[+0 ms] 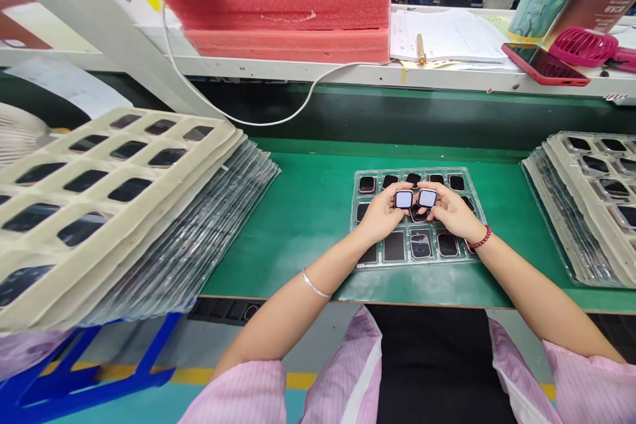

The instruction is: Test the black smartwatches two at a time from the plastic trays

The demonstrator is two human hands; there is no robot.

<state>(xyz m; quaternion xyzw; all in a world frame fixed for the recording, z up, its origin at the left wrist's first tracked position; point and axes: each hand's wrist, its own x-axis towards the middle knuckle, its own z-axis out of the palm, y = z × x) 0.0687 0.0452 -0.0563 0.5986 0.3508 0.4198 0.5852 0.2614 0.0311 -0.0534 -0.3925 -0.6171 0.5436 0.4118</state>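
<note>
Over a clear plastic tray (420, 262) on the green bench, my left hand (381, 213) grips a smartwatch case (403, 199) with a lit, whitish screen. Close beside it, my right hand (454, 212) has its fingers closed on a second smartwatch case (427, 198), lit the same way. Both screens face up toward me, nearly side by side. Dark-screened watch cases, such as one at the front (448, 244), lie in the tray's pockets. A front pocket (394, 246) has no watch in it. My hands hide part of the middle pockets.
A tall stack of trays (134, 232) with dark screens leans at the left; another stack (596, 212) stands right. On the shelf behind are red foam blocks (288, 13), a notebook (447, 36), a phone (545, 65) and a pink fan (583, 46). A white cable (278, 122) hangs below.
</note>
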